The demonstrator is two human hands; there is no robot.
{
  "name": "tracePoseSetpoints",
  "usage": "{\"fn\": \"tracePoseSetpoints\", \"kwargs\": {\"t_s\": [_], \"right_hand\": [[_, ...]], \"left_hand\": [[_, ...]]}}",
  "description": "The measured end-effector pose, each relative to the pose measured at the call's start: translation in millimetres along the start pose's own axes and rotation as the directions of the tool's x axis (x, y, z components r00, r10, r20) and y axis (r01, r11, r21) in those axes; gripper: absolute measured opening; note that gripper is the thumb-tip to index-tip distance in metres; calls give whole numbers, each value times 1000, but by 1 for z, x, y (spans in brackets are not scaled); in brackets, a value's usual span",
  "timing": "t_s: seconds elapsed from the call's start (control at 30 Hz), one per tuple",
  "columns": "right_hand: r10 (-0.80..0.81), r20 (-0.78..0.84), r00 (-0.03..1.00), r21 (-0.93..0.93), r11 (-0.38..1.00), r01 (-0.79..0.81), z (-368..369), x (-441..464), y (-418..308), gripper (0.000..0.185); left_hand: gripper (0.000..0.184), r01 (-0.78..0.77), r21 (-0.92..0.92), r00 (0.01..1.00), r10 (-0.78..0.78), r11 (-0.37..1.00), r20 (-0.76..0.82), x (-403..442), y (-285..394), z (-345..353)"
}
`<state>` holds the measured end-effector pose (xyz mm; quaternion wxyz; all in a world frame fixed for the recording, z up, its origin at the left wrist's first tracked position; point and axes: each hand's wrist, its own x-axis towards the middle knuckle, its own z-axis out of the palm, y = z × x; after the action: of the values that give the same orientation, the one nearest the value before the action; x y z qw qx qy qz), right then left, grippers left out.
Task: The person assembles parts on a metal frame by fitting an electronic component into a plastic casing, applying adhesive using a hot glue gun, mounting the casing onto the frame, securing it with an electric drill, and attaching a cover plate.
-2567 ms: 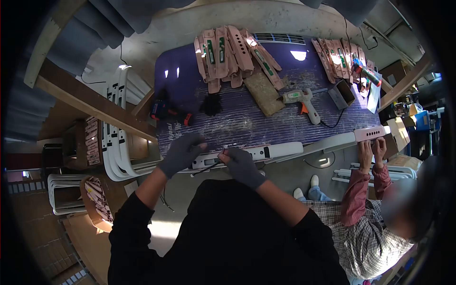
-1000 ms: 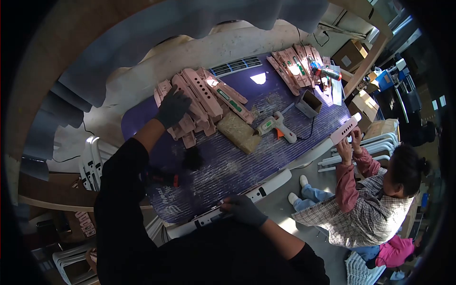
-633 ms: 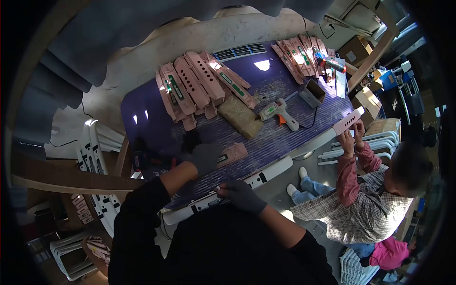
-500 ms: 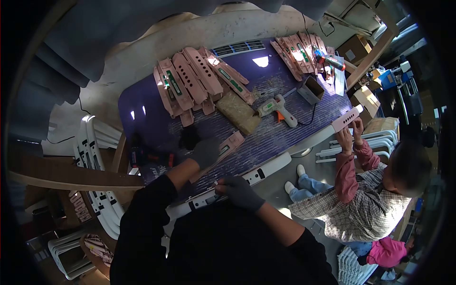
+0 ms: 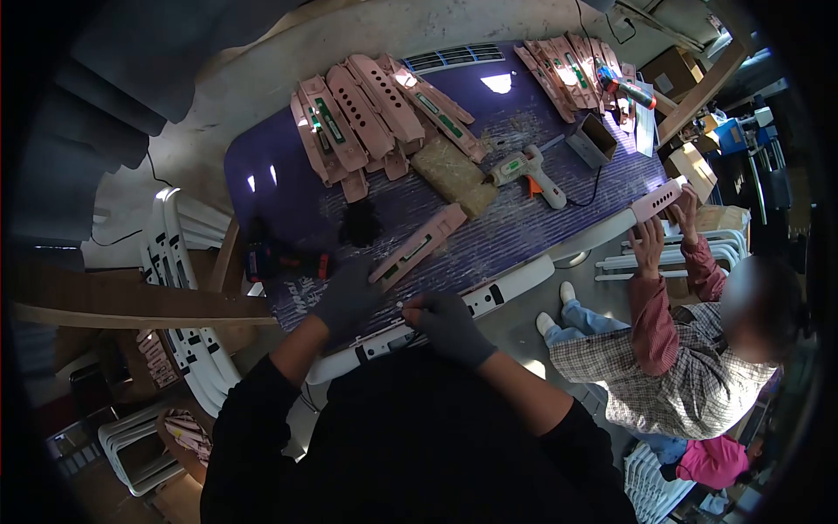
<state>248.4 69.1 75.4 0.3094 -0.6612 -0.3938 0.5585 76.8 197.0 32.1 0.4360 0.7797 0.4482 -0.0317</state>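
Note:
My right hand [image 5: 449,327], in a grey glove, is pinched closed on a small white piece [image 5: 401,305] too tiny to identify. It is above a long white curved rail [image 5: 515,284] with black inserts along the table's front edge. My left hand [image 5: 349,295], also gloved in grey, is at the near end of a pink plastic cover [image 5: 421,247] with a slot; its fingers are too dark to read, and I cannot tell whether they grip the cover. A dark patch [image 5: 360,224] lies beyond that hand.
A glue gun [image 5: 531,175] rests by a yellowish block [image 5: 454,179] and an open metal box [image 5: 592,141]. Pink covers [image 5: 362,113] are piled behind. A dark power drill [image 5: 284,262] lies left. At right, a co-worker's hands [image 5: 659,236] touch a pink cover on the rail.
My left hand has drawn back toward me along the pink cover, uncovering its slot. The cover has shifted slightly away. My right hand keeps its pinch. The camera view has shifted a little.

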Motion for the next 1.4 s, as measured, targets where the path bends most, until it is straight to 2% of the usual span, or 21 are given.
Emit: {"fn": "tracePoseSetpoints", "kwargs": {"t_s": [0.07, 0.17, 0.27, 0.5, 0.57, 0.8, 0.87, 0.9, 0.97, 1.0, 1.07, 1.1, 1.17, 1.2, 1.23, 1.27, 1.33, 1.4], "right_hand": [[-82, -47, 996, 11, 996, 83, 3, 4, 3, 24], [-119, -85, 989, -19, 993, 117, 10, 9, 7, 23], [-90, -107, 990, -16, 996, 89, 11, 9, -1, 22], [-118, -161, 980, -118, 988, 100, 12, 7, -8, 22], [-137, -175, 975, -176, 979, 106, 13, 7, -8, 22], [-180, -167, 969, -201, 969, 145, 12, 7, -1, 23], [-69, -158, 985, 6, 997, 71, 12, 9, 2, 23], [-70, -158, 985, 5, 997, 71, 11, 9, 2, 23], [-2, -66, 998, 158, 987, 13, 9, 9, 2, 26], [-3, -66, 998, 157, 987, 13, 8, 7, -2, 26], [140, 30, 990, 202, 969, -143, 5, 3, -11, 24], [138, 28, 990, 202, 969, -141, 6, 2, -8, 24], [88, 93, 992, 564, 816, -125, 10, 0, 8, 24], [87, 95, 992, 562, 817, -126, 9, 1, 14, 24], [-115, 55, 992, 326, 941, 91, 7, 1, 21, 25], [-218, 64, 974, 194, 960, 203, 6, 3, 25, 25], [-408, 71, 910, -43, 910, 412, 5, 5, 29, 25], [-490, 78, 868, -149, 855, 497, 4, 4, 31, 24]], "left_hand": [[39, -94, -103, 993, 85, 990, -87, -16, -1, -7], [33, -163, -105, 981, 150, 981, -122, -39, 31, -26], [32, -218, -74, 967, 205, 973, -153, -47, 42, -28], [30, -206, -70, 965, 191, 976, -178, -51, 46, -23], [30, -228, 1, 958, 225, 974, -178, -51, 45, -22], [31, -239, 58, 946, 246, 969, -211, -53, 50, -15], [30, -241, 91, 945, 255, 966, -203, -52, 48, -14], [30, -241, 91, 945, 255, 966, -204, -52, 48, -14], [30, -225, 79, 955, 236, 971, -181, -52, 48, -13], [30, -225, 78, 955, 236, 971, -181, -52, 47, -13], [30, -251, 124, 939, 273, 960, -209, -54, 46, -11], [30, -253, 124, 938, 275, 959, -209, -54, 47, -11], [29, -258, 78, 934, 269, 963, -236, -55, 50, -11], [29, -256, 77, 934, 267, 964, -237, -55, 49, -9], [29, -277, 99, 925, 293, 956, -240, -56, 47, -6], [29, -296, 122, 916, 318, 947, -243, -56, 46, -5], [29, -276, 134, 929, 300, 952, -216, -56, 48, -8], [30, -258, 143, 942, 282, 956, -185, -56, 49, -8]]}}
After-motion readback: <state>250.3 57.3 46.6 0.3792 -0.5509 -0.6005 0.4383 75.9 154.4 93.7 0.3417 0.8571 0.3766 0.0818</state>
